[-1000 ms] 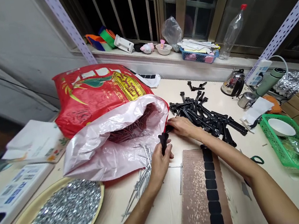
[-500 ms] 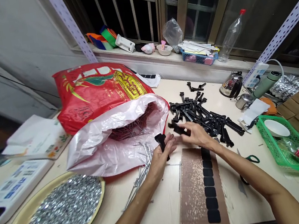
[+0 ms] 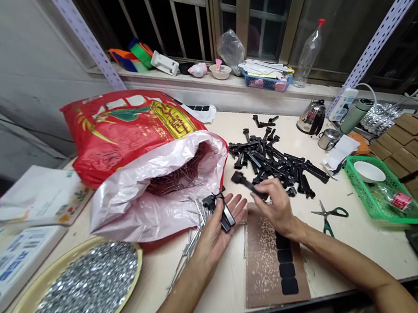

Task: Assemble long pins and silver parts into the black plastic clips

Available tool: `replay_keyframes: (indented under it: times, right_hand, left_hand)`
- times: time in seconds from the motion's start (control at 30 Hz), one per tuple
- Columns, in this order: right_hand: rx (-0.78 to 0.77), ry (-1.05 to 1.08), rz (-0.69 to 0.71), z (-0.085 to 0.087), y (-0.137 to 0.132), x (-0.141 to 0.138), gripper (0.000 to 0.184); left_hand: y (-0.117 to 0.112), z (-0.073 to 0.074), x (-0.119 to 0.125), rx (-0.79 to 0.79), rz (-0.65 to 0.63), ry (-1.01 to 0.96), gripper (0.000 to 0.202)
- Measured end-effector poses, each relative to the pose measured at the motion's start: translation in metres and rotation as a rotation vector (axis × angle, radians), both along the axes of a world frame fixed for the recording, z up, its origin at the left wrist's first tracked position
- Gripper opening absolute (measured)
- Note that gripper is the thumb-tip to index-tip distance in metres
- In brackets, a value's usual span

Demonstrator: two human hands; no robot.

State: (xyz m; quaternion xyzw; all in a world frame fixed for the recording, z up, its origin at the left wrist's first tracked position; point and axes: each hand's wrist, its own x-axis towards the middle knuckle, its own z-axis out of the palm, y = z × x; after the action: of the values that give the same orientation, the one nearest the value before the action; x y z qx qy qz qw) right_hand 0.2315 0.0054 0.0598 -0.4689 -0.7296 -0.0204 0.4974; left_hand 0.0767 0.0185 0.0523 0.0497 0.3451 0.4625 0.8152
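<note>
My left hand (image 3: 220, 226) lies palm up over the table with a couple of black plastic pieces (image 3: 221, 212) resting in it, thumb across them. My right hand (image 3: 276, 208) pinches one long black plastic piece (image 3: 248, 185) by its end, holding it just right of the left palm. Behind both hands lies a pile of black plastic pieces (image 3: 277, 162). A brown sheet with black adhesive pads (image 3: 277, 262) lies under the right wrist. Loose metal pins (image 3: 191, 244) lie beside the left hand.
A red sack with a white liner (image 3: 158, 185) holding metal pins lies open at the left. A round tray of small metal parts (image 3: 77, 304) sits front left. Scissors (image 3: 327, 214), a green basket (image 3: 389, 189), a kettle (image 3: 309, 116) and cardboard boxes (image 3: 416, 137) stand at the right.
My right hand took a black piece from the pile and drew it toward me. My left hand turned palm up, its pieces lying in the palm. The view shifted slightly.
</note>
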Motion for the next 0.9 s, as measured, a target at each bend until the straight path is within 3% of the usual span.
replay_keyframes:
  times: [0.13, 0.23, 0.37, 0.43, 0.53, 0.63, 0.77, 0.9]
  right_hand:
    - [-0.227, -0.152, 0.268, -0.014, -0.007, -0.015, 0.007]
    - [-0.500, -0.136, 0.356, -0.009, 0.010, -0.016, 0.014]
    - [-0.816, -0.237, 0.065, -0.004, 0.064, -0.019, 0.020]
    - [-0.918, -0.328, 0.006, -0.008, 0.087, -0.030, 0.018]
    - [-0.963, -0.342, -0.033, -0.016, 0.101, -0.049, 0.019]
    - [-0.990, -0.299, -0.127, -0.019, 0.099, -0.053, 0.019]
    - [-1.065, -0.180, -0.257, -0.012, 0.086, -0.026, 0.016]
    - [-1.123, -0.030, -0.252, -0.002, 0.047, 0.002, 0.025]
  left_hand:
    - [-0.009, -0.004, -0.003, -0.023, 0.028, 0.011, 0.015]
    - [-0.007, -0.011, -0.016, 0.059, 0.082, 0.114, 0.022]
    - [-0.006, -0.016, -0.027, 0.148, 0.079, 0.233, 0.036]
    - [-0.008, -0.017, -0.026, 0.189, 0.056, 0.279, 0.041]
    - [-0.009, -0.018, -0.025, 0.220, 0.030, 0.316, 0.045]
    - [-0.008, -0.019, -0.028, 0.221, 0.048, 0.342, 0.046]
    - [-0.007, -0.021, -0.032, 0.189, 0.076, 0.351, 0.046]
    - [-0.005, -0.022, -0.019, 0.163, 0.079, 0.327, 0.046]
